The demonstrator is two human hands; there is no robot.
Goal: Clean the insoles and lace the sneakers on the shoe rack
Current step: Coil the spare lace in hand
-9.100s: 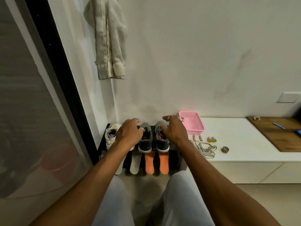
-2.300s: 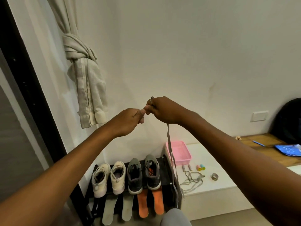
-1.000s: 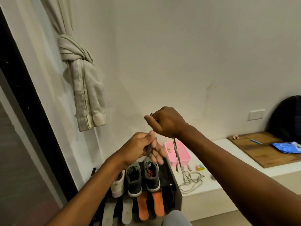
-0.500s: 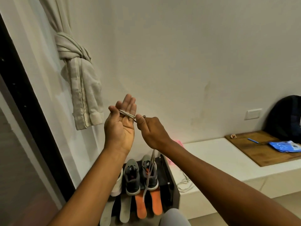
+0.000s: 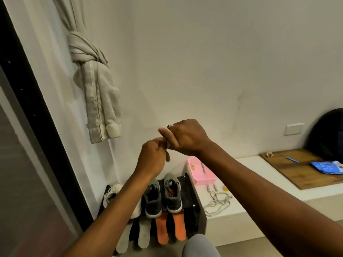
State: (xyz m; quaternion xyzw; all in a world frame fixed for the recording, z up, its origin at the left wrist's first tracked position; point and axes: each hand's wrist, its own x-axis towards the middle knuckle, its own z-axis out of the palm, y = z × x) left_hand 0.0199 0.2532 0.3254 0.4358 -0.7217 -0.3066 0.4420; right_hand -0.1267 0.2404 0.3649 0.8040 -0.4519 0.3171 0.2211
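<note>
Nearest, both hands are raised together: the left hand (image 5: pixel 154 158) is curled into a fist round a lace (image 5: pixel 168 144), and the right hand (image 5: pixel 185 136), just above and touching it, pinches the same lace between thumb and bent fingers (image 5: pixel 164 131). Only a short pale stretch shows between the two grips, its long axis slanting up from the left fist to the right pinch. Where its ends point I cannot tell, though a grey strip (image 5: pixel 203 166) hanging below the right wrist may be its tail. Holding it up like this, clear of everything, probably serves to straighten it and find an end before threading. Straight below the fingers, two orange insoles (image 5: pixel 162 230) and two grey insoles (image 5: pixel 143 234) lie side by side, long axes running from the person toward the wall, seemingly laid out for cleaning. Just beyond them, also under the fingers, a grey pair of sneakers (image 5: pixel 153 199) and a white sneaker (image 5: pixel 112 191) stand on the rack (image 5: pixel 193 199), lengthwise the same way, toes seemingly toward the person, so the eyelets face up for lacing. Down and to the right of the fingers, more laces (image 5: pixel 217 201) lie tangled on the counter (image 5: pixel 250 182), near a pink tray (image 5: pixel 204 175) set against the wall. Up and left of the fingers hangs a knotted curtain (image 5: pixel 96 86).
</note>
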